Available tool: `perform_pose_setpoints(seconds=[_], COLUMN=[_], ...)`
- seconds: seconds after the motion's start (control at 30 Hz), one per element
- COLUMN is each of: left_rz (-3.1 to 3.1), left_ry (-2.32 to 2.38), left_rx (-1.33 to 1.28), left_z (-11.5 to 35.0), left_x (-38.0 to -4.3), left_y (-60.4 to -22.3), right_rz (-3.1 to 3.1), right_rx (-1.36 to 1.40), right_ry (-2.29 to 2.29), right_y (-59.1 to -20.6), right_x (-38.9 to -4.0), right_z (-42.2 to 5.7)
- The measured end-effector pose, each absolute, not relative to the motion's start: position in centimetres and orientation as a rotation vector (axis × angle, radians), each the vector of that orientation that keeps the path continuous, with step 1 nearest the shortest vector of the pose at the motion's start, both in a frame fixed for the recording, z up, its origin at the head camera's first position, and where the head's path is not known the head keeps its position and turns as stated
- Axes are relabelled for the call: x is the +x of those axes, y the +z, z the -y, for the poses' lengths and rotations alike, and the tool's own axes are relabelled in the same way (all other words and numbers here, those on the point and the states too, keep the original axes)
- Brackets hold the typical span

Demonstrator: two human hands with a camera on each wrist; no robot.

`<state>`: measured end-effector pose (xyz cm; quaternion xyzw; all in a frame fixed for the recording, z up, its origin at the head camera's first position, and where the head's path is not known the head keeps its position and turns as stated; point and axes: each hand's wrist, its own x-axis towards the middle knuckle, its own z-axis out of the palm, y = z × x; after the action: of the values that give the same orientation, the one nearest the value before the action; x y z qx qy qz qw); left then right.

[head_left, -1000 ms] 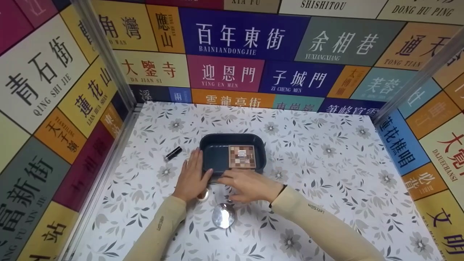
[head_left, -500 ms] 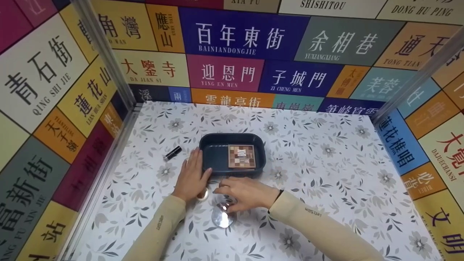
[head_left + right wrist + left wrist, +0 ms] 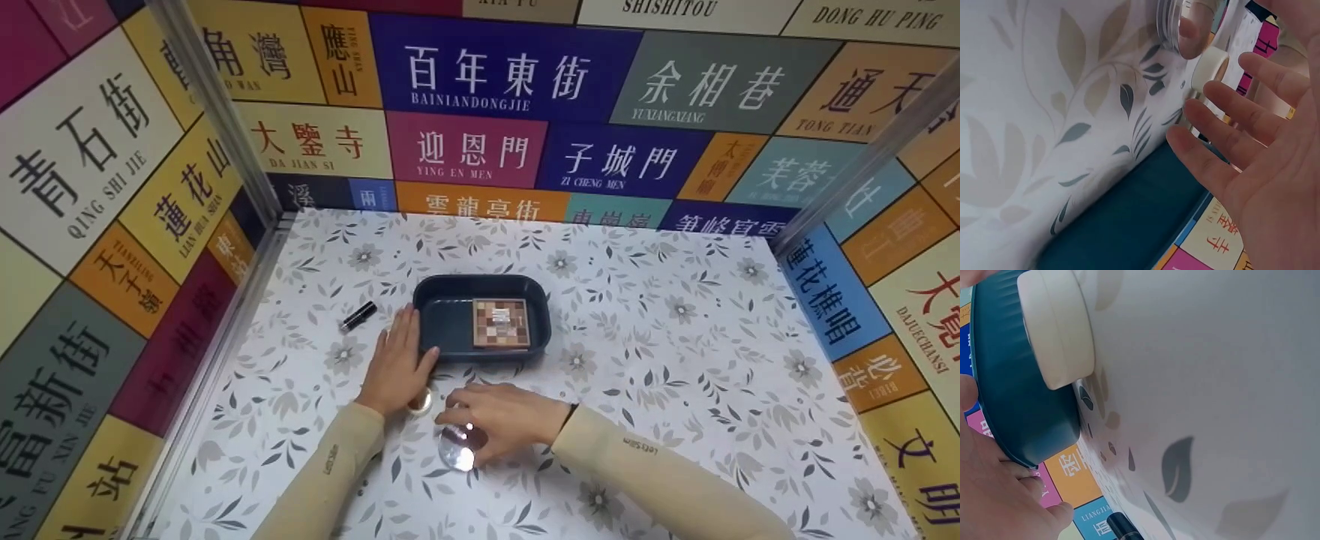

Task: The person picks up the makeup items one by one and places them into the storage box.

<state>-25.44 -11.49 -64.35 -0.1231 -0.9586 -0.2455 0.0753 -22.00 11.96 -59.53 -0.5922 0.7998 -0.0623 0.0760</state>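
Observation:
My left hand [image 3: 397,367] rests against the left side of a dark teal tray [image 3: 482,357], its fingers fairly straight along the rim. Inside the tray's right half lies a square makeup palette [image 3: 501,324] with many brown shades. My right hand [image 3: 506,420] is over a shiny round silver compact [image 3: 454,450] on the table in front of the tray. In the right wrist view its fingers [image 3: 1247,118] are spread, and the mirrored compact [image 3: 1169,25] stands by the thumb side; contact is unclear. Between the hands sits a small round cream-coloured pot [image 3: 421,403].
A black lipstick-like tube [image 3: 358,316] lies left of the tray. The table [image 3: 675,375] has a white leaf-and-flower cover. Walls of coloured sign panels [image 3: 510,71] close off the back and both sides, with metal posts at the corners.
My right hand has drawn back from the tray's front side toward the person and now reaches over the silver compact. The left hand, tray and palette have stayed in place.

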Motion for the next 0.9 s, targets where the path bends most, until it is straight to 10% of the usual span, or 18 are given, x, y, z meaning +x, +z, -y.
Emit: perform_pose_setpoints(seconds=[0.9], left_rz=[2.86], left_ry=[-0.721], left_rx=[-0.381], left_z=[11.5], left_x=[-25.4], left_y=[-64.2], right_rz=[-2.361], right_rx=[-1.773], right_ry=[-0.129], right_y=[-60.5], right_x=[-21.0], right_z=[-11.1])
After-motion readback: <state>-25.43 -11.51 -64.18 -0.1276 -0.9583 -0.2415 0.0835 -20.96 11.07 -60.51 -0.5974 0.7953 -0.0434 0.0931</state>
